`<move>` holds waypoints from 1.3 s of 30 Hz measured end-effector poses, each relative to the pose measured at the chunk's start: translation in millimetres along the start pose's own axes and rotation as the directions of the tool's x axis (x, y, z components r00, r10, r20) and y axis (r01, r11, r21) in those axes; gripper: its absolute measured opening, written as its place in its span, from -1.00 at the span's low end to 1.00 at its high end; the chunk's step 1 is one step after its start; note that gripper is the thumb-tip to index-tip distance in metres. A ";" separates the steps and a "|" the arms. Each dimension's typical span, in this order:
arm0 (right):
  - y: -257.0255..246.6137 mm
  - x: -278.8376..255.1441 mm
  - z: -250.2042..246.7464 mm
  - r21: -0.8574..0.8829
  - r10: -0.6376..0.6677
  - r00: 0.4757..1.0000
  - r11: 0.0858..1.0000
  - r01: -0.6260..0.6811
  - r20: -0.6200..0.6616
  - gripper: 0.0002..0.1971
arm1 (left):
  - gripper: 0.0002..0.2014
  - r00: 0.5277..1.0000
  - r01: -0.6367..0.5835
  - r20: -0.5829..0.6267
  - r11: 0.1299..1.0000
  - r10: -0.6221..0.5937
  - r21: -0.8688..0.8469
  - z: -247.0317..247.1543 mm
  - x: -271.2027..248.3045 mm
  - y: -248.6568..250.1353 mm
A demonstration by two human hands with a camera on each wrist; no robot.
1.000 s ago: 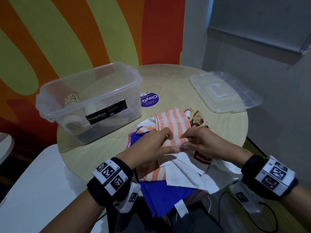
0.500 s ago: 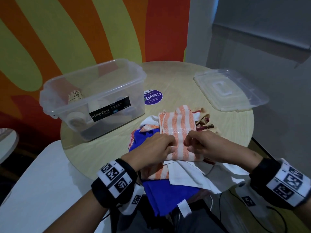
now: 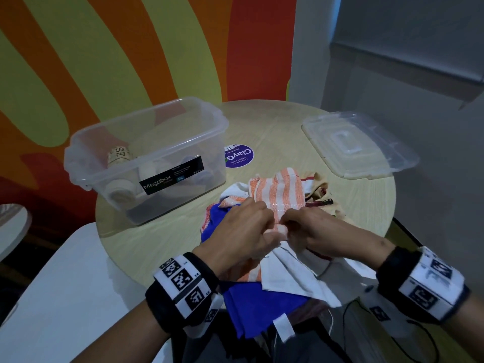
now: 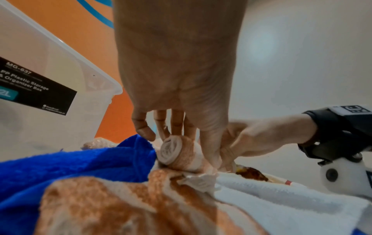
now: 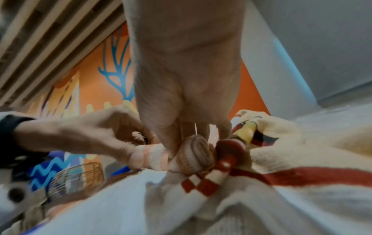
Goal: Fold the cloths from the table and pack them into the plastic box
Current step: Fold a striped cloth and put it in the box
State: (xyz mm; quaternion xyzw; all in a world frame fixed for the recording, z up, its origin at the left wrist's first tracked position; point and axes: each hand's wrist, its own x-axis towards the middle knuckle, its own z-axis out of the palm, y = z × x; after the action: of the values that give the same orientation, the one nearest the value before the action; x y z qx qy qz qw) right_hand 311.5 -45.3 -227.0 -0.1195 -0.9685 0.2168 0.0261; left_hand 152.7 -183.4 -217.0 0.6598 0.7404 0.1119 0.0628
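Observation:
An orange-and-white striped cloth (image 3: 277, 192) lies on top of a cloth pile at the table's near edge. Its near end is wound into a tight roll (image 4: 177, 152), and the far part lies flat. My left hand (image 3: 248, 226) grips the roll's left end with curled fingers and thumb. Beside it, my right hand (image 3: 309, 226) grips the right end (image 5: 193, 152). The clear plastic box (image 3: 220, 121) stands open to the left, with rolled cloths (image 3: 119, 153) inside.
Under the striped cloth lie a blue cloth (image 3: 259, 307), a white cloth (image 3: 293, 279) and a cream cloth with red trim (image 3: 324, 189). The box lid (image 3: 358, 142) rests at the far right of the round table (image 3: 275, 121). A purple sticker (image 3: 239, 156) sits mid-table.
Both hands have rolled the striped cloth's near end away from me. The roll is thicker and the flat striped part is shorter.

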 end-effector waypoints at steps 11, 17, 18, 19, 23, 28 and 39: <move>13.1 4.8 -35.1 0.418 0.127 0.982 0.891 -0.175 0.139 -0.78 | -0.78 0.999 0.040 0.012 0.969 -0.039 -0.245 -17.8 11.0 -22.3; 7.3 2.6 -17.0 0.055 0.130 0.981 0.989 -0.139 0.141 -0.77 | -0.77 0.970 0.124 0.233 0.963 -0.066 -0.240 3.3 18.5 -16.8; 5.5 0.7 -16.6 0.037 0.115 0.989 0.992 -0.119 0.092 -0.80 | -0.77 0.972 0.128 0.221 0.962 -0.074 -0.243 4.7 19.6 -15.7; 1.7 -2.0 -16.7 0.023 0.093 0.995 0.995 -0.094 0.047 -0.84 | -0.78 0.976 0.124 0.204 0.962 -0.074 -0.244 5.4 20.5 -14.9; -10.4 -11.1 -2.6 -0.149 0.032 0.999 0.988 -0.031 0.007 -0.69 | -0.87 0.996 0.086 0.046 0.986 -0.080 -0.146 6.9 20.3 -12.1; 1.2 -9.2 10.0 -0.129 -0.019 1.000 0.991 0.018 -0.008 -0.79 | -0.83 0.997 -0.073 -0.036 0.995 0.071 -0.071 6.5 19.7 -8.3; 16.4 10.9 -16.2 0.048 0.189 0.980 0.980 -0.191 0.058 -0.85 | -0.79 0.992 -0.009 0.120 0.989 0.027 -0.148 3.7 43.6 -24.4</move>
State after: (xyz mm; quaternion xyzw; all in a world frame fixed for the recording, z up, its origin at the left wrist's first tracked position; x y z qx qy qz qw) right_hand 306.2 -21.6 -219.4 -0.2049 -0.9469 0.2470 -0.0175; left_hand 124.7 -142.5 -224.3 0.6656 0.7190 0.1263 0.1551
